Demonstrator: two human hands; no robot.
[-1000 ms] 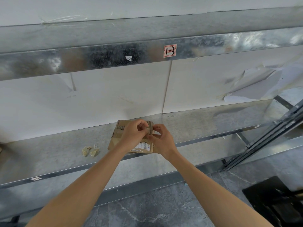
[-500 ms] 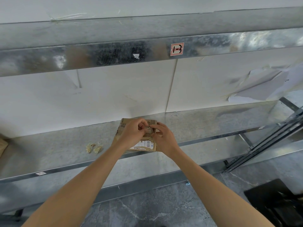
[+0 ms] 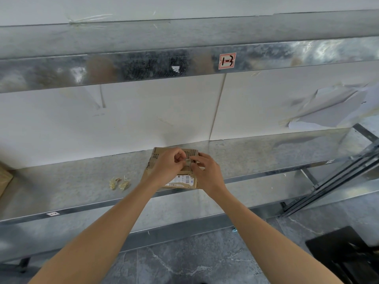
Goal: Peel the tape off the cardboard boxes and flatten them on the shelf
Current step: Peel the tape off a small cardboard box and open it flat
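You face a galvanised metal shelf (image 3: pixel 61 181) backed by a white wall panel (image 3: pixel 143 119), with grey stone floor (image 3: pixel 184 263) below. At the far left edge a brown piece of cardboard (image 3: pixel 4 179) pokes into view. A few crumpled tape scraps (image 3: pixel 120 183) lie on the shelf, near the box but apart from it. The cardboard box (image 3: pixel 159 152) lies flat at mid-shelf near the front lip, its shipping label (image 3: pixel 182 179) toward you. Your left hand (image 3: pixel 166 168) and right hand (image 3: pixel 208 174) meet over it with fingers curled, both pinching a small clear bit of tape (image 3: pixel 187 160) near its far edge; your hands cover most of the box. Overhead, the upper beam carries a red-bordered sticker (image 3: pixel 227 61). Further right, torn white paper (image 3: pixel 332 107) hangs off the wall, dark metal rails (image 3: pixel 338 181) slant past the shelf end, and a black object (image 3: pixel 346 255) sits on the floor.
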